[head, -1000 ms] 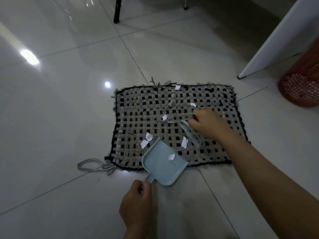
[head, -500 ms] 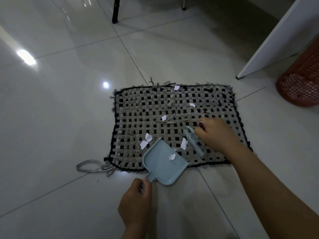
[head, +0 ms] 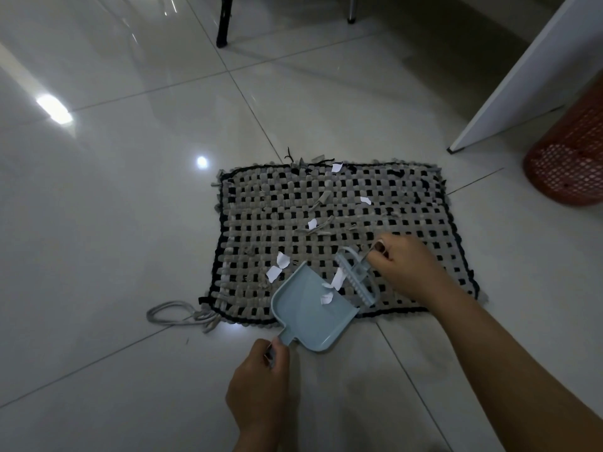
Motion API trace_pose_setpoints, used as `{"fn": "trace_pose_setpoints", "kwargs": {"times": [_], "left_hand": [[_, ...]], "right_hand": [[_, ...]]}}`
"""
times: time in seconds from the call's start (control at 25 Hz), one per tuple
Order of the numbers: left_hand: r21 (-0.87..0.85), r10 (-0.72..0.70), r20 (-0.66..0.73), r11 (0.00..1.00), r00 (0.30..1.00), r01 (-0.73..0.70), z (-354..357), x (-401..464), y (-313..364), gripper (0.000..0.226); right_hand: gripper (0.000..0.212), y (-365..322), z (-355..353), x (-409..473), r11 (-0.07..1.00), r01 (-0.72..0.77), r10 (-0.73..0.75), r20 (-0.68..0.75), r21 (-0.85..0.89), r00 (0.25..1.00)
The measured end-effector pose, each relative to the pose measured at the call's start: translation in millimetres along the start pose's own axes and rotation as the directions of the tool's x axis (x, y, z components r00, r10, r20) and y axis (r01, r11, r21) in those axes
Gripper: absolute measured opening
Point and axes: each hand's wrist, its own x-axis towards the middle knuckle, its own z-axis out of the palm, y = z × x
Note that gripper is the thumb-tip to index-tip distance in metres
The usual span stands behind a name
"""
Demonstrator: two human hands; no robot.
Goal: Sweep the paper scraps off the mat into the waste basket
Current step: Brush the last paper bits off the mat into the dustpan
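Note:
A woven grey and black mat [head: 401,203] lies on the tiled floor with several white paper scraps [head: 278,266] scattered over it. My left hand [head: 261,383] grips the handle of a pale blue dustpan [head: 303,316] whose mouth rests on the mat's near edge. One scrap lies inside the pan and another sits at its lip. My right hand [head: 408,267] holds a small pale blue brush [head: 355,275] with its bristles down at the pan's right lip. An orange mesh waste basket [head: 571,158] stands at the far right.
A white furniture panel [head: 522,76] leans near the basket. A black chair leg [head: 224,21] and a metal leg [head: 351,9] stand on the floor beyond the mat. A loose grey cord loop [head: 169,313] trails from the mat's near left corner.
My right hand drew the brush down and left across the mat toward the dustpan, pushing one scrap to the pan's lip. The left hand and pan stayed put.

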Motion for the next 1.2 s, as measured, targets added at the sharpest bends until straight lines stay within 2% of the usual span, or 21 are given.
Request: {"fn": "trace_pose_setpoints", "kwargs": {"times": [0.08, 0.2, 0.32, 0.44, 0.6, 0.8, 0.88, 1.0, 1.12, 1.2], "left_hand": [[-0.006, -0.009, 0.000, 1.000, 1.000, 0.008, -1, -1, 1, 0.030], [-0.030, 0.008, -0.068, 1.000, 0.998, -0.010, -5, -1, 3, 0.033], [-0.026, -0.014, -0.097, 1.000, 0.995, 0.011, -11, 3, 1, 0.030], [-0.005, 0.006, -0.110, 1.000, 0.994, -0.006, -11, 4, -3, 0.030], [0.001, -0.002, -0.086, 1.000, 0.996, 0.002, -7, 5, -7, 0.032], [-0.079, -0.045, -0.024, 0.996, 0.999, 0.043, -5, 6, -10, 0.026], [-0.139, -0.047, -0.020, 0.989, 0.999, 0.043, -7, 6, -11, 0.028], [-0.237, -0.038, -0.088, 0.971, 0.995, 0.016, -15, 5, -12, 0.028], [-0.307, -0.090, -0.211, 0.951, 0.973, 0.022, -23, 9, -16, 0.039], [-0.310, -0.176, -0.250, 0.946, 0.952, 0.093, -30, 12, -21, 0.047]], "right_hand": [[0.039, 0, -5, 4, 0.994, -0.003, -0.001, -0.032, -0.108, 0.999], [0.042, -10, -2, 8, 0.957, 0.067, -0.050, 0.069, -0.282, 0.996], [0.036, -16, 5, 6, 0.968, 0.132, -0.099, 0.157, -0.214, 0.983], [0.033, -12, 0, 3, 0.993, 0.072, -0.062, 0.109, -0.090, 0.992], [0.039, -13, -2, 0, 0.984, 0.040, -0.028, 0.072, -0.173, 0.997], [0.038, -31, 18, -6, 0.970, 0.178, -0.149, 0.177, -0.166, 0.973], [0.031, -33, 12, -5, 0.982, 0.166, -0.152, 0.146, -0.092, 0.977], [0.026, -34, -2, 2, 0.990, 0.139, -0.139, 0.050, 0.006, 0.989], [0.026, -50, -4, 23, 0.977, 0.201, -0.202, -0.005, -0.065, 0.979], [0.024, -66, 4, 44, 0.938, 0.277, -0.269, 0.065, -0.210, 0.961]]}}
